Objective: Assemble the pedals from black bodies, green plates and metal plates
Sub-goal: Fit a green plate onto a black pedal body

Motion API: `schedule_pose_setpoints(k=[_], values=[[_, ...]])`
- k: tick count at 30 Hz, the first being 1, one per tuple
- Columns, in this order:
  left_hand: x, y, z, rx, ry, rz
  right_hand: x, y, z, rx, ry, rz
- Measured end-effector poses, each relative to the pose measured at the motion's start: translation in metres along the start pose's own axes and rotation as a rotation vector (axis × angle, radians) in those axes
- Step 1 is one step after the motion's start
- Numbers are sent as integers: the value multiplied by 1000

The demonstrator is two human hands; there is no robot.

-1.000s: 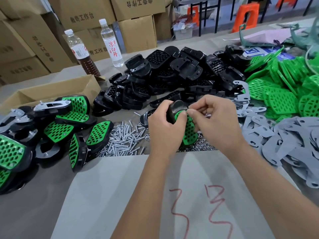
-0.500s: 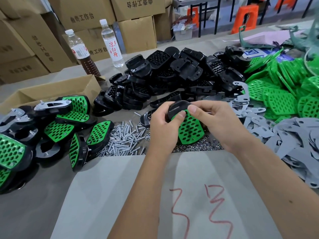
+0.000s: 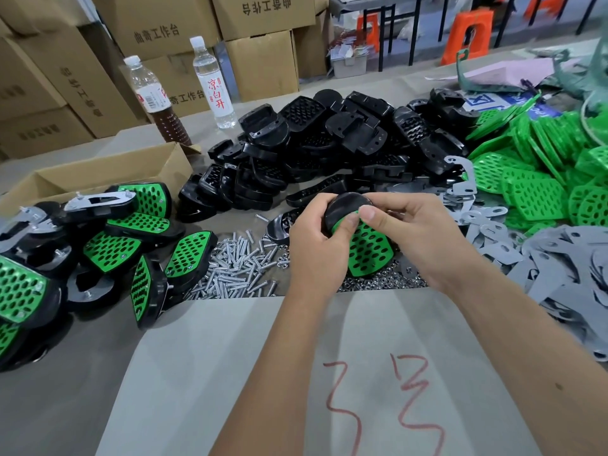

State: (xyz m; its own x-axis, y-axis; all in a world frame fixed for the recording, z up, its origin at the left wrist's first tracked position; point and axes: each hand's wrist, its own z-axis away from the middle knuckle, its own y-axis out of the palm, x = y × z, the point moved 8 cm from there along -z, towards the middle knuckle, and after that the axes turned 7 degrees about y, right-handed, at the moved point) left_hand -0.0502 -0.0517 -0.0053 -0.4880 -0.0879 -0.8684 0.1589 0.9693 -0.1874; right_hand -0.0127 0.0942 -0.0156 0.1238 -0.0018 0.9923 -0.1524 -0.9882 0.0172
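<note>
Black plastic pedal body (image 3: 345, 205) with perforated green plate (image 3: 368, 250), gripped by both hands — left hand (image 3: 317, 250), right hand (image 3: 418, 238) — thumbs pressing the plate, above the loose screw pile (image 3: 237, 264).

Both forearms are bare to the frame edge, each hand (image 3: 320, 248) ungloved and ringless.

- Stacked cardboard cartons (image 3: 263, 14) printed with characters line the far edge of the grey tabletop (image 3: 59, 406).
- Beyond them, two orange plastic stools (image 3: 468, 37) stand on a pale floor beside black metal table legs (image 3: 388, 31).
- Even, soft light throughout.
</note>
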Motion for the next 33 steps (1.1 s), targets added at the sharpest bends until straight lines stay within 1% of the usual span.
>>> schedule_pose_setpoints(k=[2, 6, 11, 15, 19, 22, 26, 29, 31, 33], values=[[-1, 0, 0, -3, 4, 1, 0, 1, -1, -4, -1, 13], [-2, 0, 1, 9, 0, -8, -3, -2, -1, -14, 44, -43], [-2, 0, 0, 1, 22, -6, 1, 2, 0, -6, -10, 7], [-7, 5, 3, 31, 72, -30, -1, -3, 0, -103, -25, -1], [-9, 2, 6, -29, 57, 37, 0, -3, -1, -62, -30, 25], [-7, 3, 4, -24, 9, 62, -2, -6, -3, -44, 11, -26], [-3, 4, 2, -12, -26, 33, 5, -7, 0, -174, -52, 131], [-5, -2, 1, -26, -37, 41, 13, 1, 2, -244, -94, 197], [-8, -12, -3, -52, -24, 36, 14, 7, 2, -247, -100, 173], [-9, -29, -9, -121, -2, 37, 13, 9, 5, -288, -97, 157]])
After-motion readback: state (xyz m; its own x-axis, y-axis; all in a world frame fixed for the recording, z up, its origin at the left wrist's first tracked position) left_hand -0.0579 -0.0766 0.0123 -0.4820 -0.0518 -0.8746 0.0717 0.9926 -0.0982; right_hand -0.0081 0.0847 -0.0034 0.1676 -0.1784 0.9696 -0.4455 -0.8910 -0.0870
